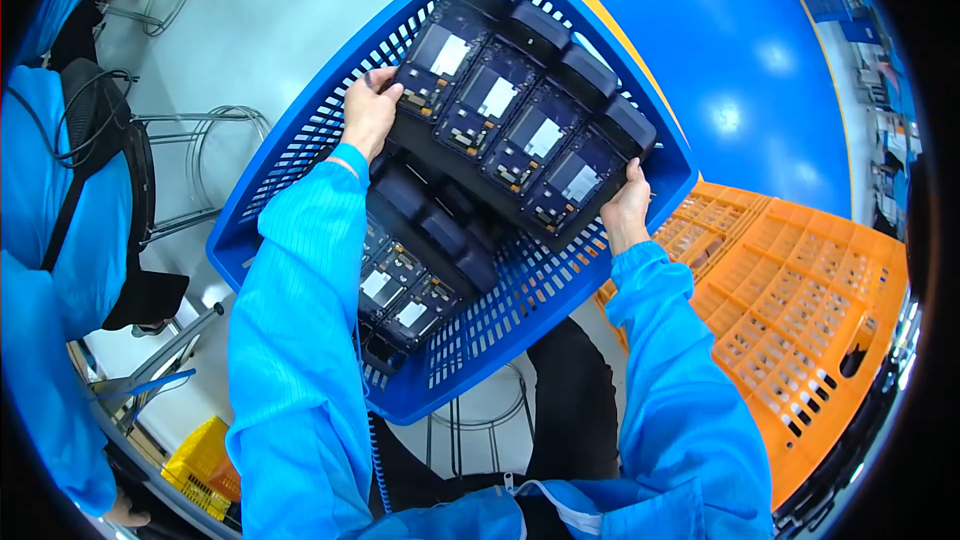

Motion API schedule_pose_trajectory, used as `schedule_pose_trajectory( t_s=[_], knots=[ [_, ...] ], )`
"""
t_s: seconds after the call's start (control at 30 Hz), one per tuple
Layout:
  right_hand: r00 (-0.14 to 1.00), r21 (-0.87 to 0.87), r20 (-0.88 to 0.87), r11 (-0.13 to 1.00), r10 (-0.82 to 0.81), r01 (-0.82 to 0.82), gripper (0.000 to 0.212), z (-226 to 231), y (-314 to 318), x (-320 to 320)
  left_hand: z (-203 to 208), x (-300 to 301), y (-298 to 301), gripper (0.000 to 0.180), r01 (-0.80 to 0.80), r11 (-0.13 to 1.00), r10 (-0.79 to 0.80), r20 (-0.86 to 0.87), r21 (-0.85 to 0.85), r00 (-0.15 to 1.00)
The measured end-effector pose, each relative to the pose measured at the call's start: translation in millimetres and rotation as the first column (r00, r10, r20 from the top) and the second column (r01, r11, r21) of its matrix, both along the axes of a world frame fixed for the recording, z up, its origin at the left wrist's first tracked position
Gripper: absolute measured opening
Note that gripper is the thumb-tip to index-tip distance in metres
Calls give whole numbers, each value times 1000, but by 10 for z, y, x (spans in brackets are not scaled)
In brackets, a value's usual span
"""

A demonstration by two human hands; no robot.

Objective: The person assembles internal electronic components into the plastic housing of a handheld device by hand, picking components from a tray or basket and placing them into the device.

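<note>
While a co-worker's blue sleeve (45, 380) shows at the far left, with pale floor (225, 10) and a small yellow basket (193, 465) beside it, a big blue basket (672, 180) full of little holes fills the middle, and a shiny blue floor (680, 50) and orange crate pieces (800, 300) are on the right. A black tray (450, 162) is over the upper right part of the big basket. The left hand (370, 112) has its thumb and first finger nearly together, holding the tray's left end. The right hand (627, 205) has its fingers bent around the tray's right end, near the basket's right corner; some fingers are hidden. I cannot tell if the tray touches the basket. Some open room shows along the basket's left wall, and more between the tray and the basket's lower right wall. Four dark gadgets (543, 138) sit side by side on the tray, each with one white patch. Under it, toward the basket's bottom corner, are lower gadgets (412, 314); two white patches show well, but I cannot count them all.
</note>
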State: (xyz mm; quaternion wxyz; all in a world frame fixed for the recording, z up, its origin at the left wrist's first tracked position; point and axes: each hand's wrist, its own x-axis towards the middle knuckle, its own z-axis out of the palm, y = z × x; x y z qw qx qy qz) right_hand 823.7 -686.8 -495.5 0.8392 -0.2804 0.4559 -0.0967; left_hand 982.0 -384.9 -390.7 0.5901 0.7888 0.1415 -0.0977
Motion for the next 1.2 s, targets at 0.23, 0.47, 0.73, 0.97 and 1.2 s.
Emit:
schedule_pose_trajectory(
  t_s=[0.23, 0.47, 0.73, 0.97, 1.2],
  knots=[
    [983, 99, -169, 991, -67, 85, 32, -447, 309, 226, -190, 129, 189, 21, 76, 985, -73, -21, 157, 997],
    [959, 3, -240, 987, -153, 159, 32, -853, 492, 445, -620, 271, 263, 23, 17, 965, -11, -24, 260, 1000],
    [934, -35, -282, 976, -218, 217, 30, -1357, 616, 465, -1171, 477, 261, 26, 30, 920, -11, -51, 391, 999],
    [933, -10, -289, 976, -212, 218, 29, -1678, 638, 534, -1486, 621, 228, 25, -60, 901, 89, -48, 429, 995],
    [862, -74, -431, 963, -266, 260, 29, -1639, 702, 646, -1916, 813, 376, 27, -10, 892, 85, -146, 453, 986]
  ],
)
